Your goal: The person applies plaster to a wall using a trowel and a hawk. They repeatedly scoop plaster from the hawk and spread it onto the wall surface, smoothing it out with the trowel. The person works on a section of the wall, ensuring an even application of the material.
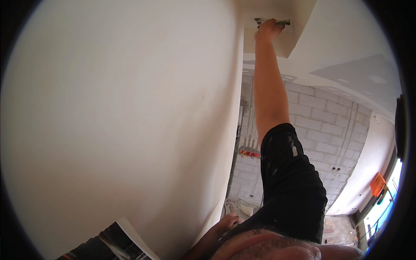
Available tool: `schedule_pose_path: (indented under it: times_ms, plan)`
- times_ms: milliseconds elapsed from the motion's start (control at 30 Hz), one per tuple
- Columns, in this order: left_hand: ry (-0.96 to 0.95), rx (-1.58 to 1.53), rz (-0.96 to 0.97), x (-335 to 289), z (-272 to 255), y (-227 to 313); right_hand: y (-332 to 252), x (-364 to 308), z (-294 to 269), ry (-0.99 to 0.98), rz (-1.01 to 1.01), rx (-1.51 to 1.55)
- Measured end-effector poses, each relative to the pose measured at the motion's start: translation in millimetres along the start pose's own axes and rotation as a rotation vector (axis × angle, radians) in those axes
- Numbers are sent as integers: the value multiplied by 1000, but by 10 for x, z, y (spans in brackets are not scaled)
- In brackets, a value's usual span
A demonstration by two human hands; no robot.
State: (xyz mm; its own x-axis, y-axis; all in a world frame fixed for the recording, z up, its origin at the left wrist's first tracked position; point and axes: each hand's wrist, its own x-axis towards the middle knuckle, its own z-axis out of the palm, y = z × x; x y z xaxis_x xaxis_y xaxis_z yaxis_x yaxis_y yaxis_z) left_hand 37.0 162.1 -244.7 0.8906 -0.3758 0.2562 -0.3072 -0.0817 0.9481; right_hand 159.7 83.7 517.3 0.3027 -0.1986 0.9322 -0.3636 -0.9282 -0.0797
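Note:
My right arm, in a short black sleeve, reaches straight up. At its end my right hand is closed round a wide filling knife, held up against the pale recessed ceiling panel. Fingers cover the middle of the tool, so only its two ends show. Low in the view, beside the smooth white wall, is my left hand. Its fingers are curled round something small and pale that I cannot make out.
Behind the arm stands a bare grey block wall with an exposed red electrical box. A dark, white-edged object juts in at lower left. At right, an orange cloth hangs beside a bright opening. Debris lies on the floor.

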Motion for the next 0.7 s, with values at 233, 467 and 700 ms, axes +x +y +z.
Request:
schedule_pose_path:
  times_ms: [233,467,700]
  plan:
    - [-63,240,250,15,-18,-182,99,156,-102,-44,-25,-76]
    - [-9,129,142,-37,13,-67,65,220,-35,42,70,46]
    - [-25,351,303,10,-8,-309,70,415,45,181,55,63]
